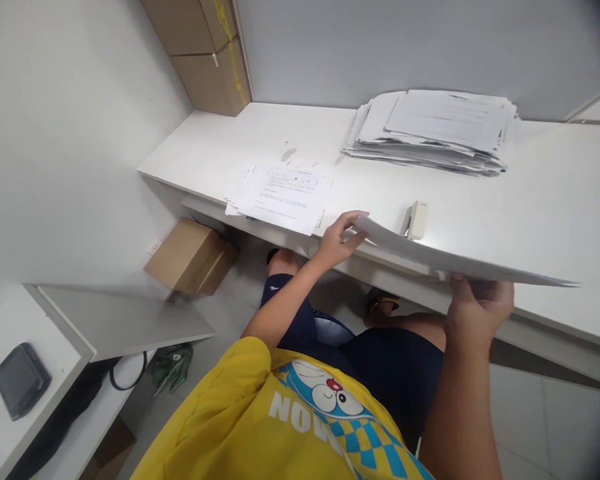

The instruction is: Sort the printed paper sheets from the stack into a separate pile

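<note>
Between my two hands, tilted nearly edge-on over the front edge of the white table (555, 220), is a thin lot of white paper sheets (430, 257); how many sheets cannot be told. My left hand (341, 239) pinches its left end. My right hand (480, 307) grips the lower edge toward the right, some fingers hidden behind the paper. Just beyond the sheets lies a small cream stapler (419, 220), touched by neither hand. Left of my left hand, printed pages (285, 197) lie in a loose, uneven pile near the front edge.
A tall stack of papers (440, 130) lies at the back of the table against the grey panel. Cardboard boxes (210, 73) stand at its back left corner. Another box (190, 257) sits below on the left. A dark device (23, 380) rests on a side cabinet.
</note>
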`<move>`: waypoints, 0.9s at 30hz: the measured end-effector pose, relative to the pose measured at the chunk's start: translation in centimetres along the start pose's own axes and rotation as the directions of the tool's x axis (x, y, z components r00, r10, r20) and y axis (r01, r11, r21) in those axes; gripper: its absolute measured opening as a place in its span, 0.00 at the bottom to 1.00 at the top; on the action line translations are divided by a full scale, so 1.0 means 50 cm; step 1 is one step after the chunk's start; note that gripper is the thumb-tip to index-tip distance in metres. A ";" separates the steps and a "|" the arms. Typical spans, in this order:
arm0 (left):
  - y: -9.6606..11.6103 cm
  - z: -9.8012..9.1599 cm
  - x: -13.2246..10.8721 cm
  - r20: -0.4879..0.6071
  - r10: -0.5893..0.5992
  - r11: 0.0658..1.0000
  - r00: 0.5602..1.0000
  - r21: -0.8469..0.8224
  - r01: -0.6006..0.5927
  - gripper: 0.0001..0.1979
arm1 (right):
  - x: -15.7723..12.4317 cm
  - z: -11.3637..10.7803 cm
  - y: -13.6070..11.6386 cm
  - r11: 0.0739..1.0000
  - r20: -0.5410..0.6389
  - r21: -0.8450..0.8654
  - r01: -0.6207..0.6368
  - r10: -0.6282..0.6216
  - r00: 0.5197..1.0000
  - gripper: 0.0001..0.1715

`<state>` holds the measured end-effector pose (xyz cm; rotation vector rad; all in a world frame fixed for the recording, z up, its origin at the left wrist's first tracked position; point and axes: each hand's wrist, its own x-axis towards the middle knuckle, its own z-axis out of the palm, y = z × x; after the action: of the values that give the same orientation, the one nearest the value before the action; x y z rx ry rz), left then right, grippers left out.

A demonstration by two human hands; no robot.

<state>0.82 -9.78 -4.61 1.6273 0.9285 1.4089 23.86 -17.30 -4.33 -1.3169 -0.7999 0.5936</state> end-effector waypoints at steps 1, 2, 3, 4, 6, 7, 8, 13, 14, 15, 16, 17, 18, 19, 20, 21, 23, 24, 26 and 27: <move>0.004 -0.001 0.001 0.007 -0.014 1.000 1.000 0.001 0.014 0.27 | -0.001 0.000 -0.004 1.000 0.008 -0.012 -0.001 0.002 1.000 0.22; 0.010 -0.001 0.002 0.015 -0.034 0.999 0.999 0.002 0.034 0.27 | -0.004 0.001 -0.010 1.000 0.002 -0.015 -0.005 0.005 1.000 0.20; 0.016 -0.002 0.001 0.016 -0.058 0.998 0.998 0.003 0.058 0.26 | -0.007 0.000 -0.018 1.000 -0.015 -0.012 -0.010 0.009 1.000 0.18; 0.023 -0.002 -0.001 0.006 -0.083 0.997 0.997 0.000 0.083 0.26 | -0.011 -0.002 -0.027 1.000 -0.036 -0.006 -0.013 0.013 0.999 0.17; 0.037 -0.001 -0.015 -0.034 -0.121 0.992 0.992 -0.022 0.121 0.26 | -0.022 -0.011 -0.045 1.000 -0.066 -0.013 -0.023 0.022 0.998 0.17; 0.043 0.001 -0.027 -0.056 -0.139 0.990 0.989 -0.039 0.137 0.26 | -0.029 -0.019 -0.052 0.999 -0.070 -0.031 -0.033 0.031 0.997 0.17; 0.048 0.003 -0.042 -0.073 -0.161 0.986 0.984 -0.058 0.157 0.26 | -0.036 -0.028 -0.058 0.997 -0.066 -0.053 -0.050 0.047 0.997 0.17; 0.049 0.020 -0.147 -0.078 -0.348 0.924 0.934 -0.195 0.328 0.28 | -0.073 -0.093 -0.053 0.961 0.005 -0.126 -0.246 0.249 0.969 0.20; 0.046 0.022 -0.168 -0.063 -0.395 0.902 0.916 -0.214 0.374 0.30 | -0.080 -0.103 -0.049 0.944 0.001 -0.143 -0.297 0.300 0.954 0.22; 0.043 0.023 -0.185 -0.050 -0.435 0.881 0.899 -0.227 0.414 0.32 | -0.086 -0.111 -0.044 0.927 -0.009 -0.151 -0.344 0.347 0.938 0.24; 0.040 0.022 -0.199 -0.039 -0.466 0.864 0.884 -0.235 0.445 0.34 | -0.092 -0.117 -0.039 0.913 -0.023 -0.145 -0.382 0.383 0.924 0.26; 0.038 0.022 -0.210 -0.028 -0.485 0.852 0.874 -0.239 0.465 0.36 | -0.098 -0.119 -0.036 0.906 -0.031 -0.119 -0.406 0.405 0.914 0.29; 0.037 0.020 -0.218 -0.022 -0.496 0.846 0.868 -0.239 0.477 0.37 | -0.102 -0.118 -0.034 0.904 -0.023 -0.084 -0.418 0.418 0.908 0.31; 0.036 0.019 -0.222 -0.019 -0.501 0.844 0.865 -0.232 0.484 0.38 | -0.105 -0.115 -0.033 0.905 -0.006 -0.052 -0.422 0.423 0.906 0.33; 0.037 0.017 -0.223 -0.019 -0.505 0.845 0.863 -0.218 0.489 0.38 | -0.107 -0.111 -0.033 0.906 0.015 -0.022 -0.422 0.423 0.906 0.33; 0.037 0.016 -0.221 -0.019 -0.505 0.848 0.863 -0.196 0.492 0.38 | -0.108 -0.107 -0.033 0.908 0.032 0.005 -0.419 0.419 0.907 0.33; 0.040 0.015 -0.213 -0.029 -0.487 0.866 0.873 -0.145 0.478 0.38 | -0.104 -0.100 -0.034 0.914 0.030 0.056 -0.402 0.401 0.915 0.31; 0.042 0.014 -0.208 -0.032 -0.465 0.880 0.885 -0.121 0.459 0.37 | -0.100 -0.099 -0.034 0.915 0.017 0.071 -0.396 0.396 0.918 0.30; 0.049 0.013 -0.198 -0.010 -0.415 0.907 0.910 -0.081 0.413 0.34 | -0.090 -0.101 -0.035 0.919 -0.010 0.090 -0.385 0.387 0.922 0.27; 0.055 0.012 -0.194 0.010 -0.392 0.918 0.920 -0.060 0.392 0.33 | -0.086 -0.104 -0.036 0.921 -0.022 0.096 -0.378 0.382 0.924 0.24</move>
<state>0.36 -19.71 -6.31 1.3029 1.1295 1.1471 25.29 -24.09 -3.62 -1.4063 -0.4765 0.8978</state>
